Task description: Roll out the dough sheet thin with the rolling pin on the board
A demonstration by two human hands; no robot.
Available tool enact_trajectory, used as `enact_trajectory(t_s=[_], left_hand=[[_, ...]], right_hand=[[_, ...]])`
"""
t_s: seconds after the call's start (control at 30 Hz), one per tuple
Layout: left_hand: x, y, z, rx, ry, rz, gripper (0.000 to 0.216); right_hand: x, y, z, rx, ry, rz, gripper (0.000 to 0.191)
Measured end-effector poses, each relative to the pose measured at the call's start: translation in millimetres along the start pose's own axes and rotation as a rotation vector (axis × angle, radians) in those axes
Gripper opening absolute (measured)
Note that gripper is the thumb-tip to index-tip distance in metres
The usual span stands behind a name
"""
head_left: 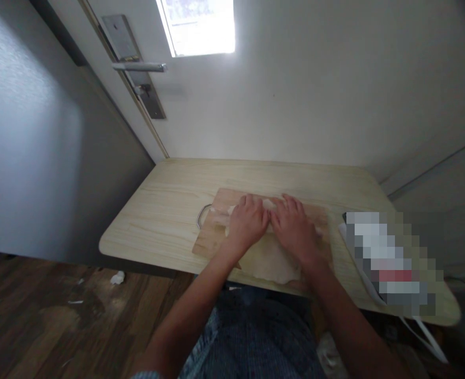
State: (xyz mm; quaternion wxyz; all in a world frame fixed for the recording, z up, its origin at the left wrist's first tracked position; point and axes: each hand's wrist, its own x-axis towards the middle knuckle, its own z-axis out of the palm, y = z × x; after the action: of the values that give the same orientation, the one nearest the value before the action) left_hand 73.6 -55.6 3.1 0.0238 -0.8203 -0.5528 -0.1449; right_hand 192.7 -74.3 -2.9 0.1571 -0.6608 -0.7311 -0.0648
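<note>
A sheet of pale dough [271, 259] lies on a wooden cutting board [205, 243], its near part hanging close to the table's front edge. Across the board runs a light-coloured rolling pin [219, 218], mostly covered by my hands and by dough that seems to be wrapped around it. My left hand [250, 218] is palm down over the pin, fingers curled across it. Beside it, my right hand [295, 226] grips the pin in the same way, the thumbs nearly touching. The pin's ends show only partly on either side.
The board has a metal handle [201, 216] at its left. A blurred-out object [390, 263] lies on the right of the light wooden table [157, 210], with a white cable [429, 337] below. Behind stands a white door with a lever handle [139, 67]. Crumpled paper [117, 278] is on the floor.
</note>
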Motion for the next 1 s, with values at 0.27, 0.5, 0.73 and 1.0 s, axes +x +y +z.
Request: enact_trajectory(t_s=[0.27,0.5,0.73,1.0], left_hand=[[-56,11,-7,-0.022,-0.033,0.05,0.029],[-88,18,-10,-0.046,-0.028,0.032,0.021],[-21,2,-2,-0.04,0.02,0.037,0.02],[-12,-1,-4,-0.034,-0.044,0.111,0.027]], right_hand=[[-53,-13,-15,-0.005,-0.069,-0.045,0.034],[-87,-21,-20,0.021,-0.021,-0.054,0.029],[-21,-8,-8,-0.018,-0.033,-0.013,0.034],[-11,-4,-7,0.015,-0.1,-0.038,0.034]])
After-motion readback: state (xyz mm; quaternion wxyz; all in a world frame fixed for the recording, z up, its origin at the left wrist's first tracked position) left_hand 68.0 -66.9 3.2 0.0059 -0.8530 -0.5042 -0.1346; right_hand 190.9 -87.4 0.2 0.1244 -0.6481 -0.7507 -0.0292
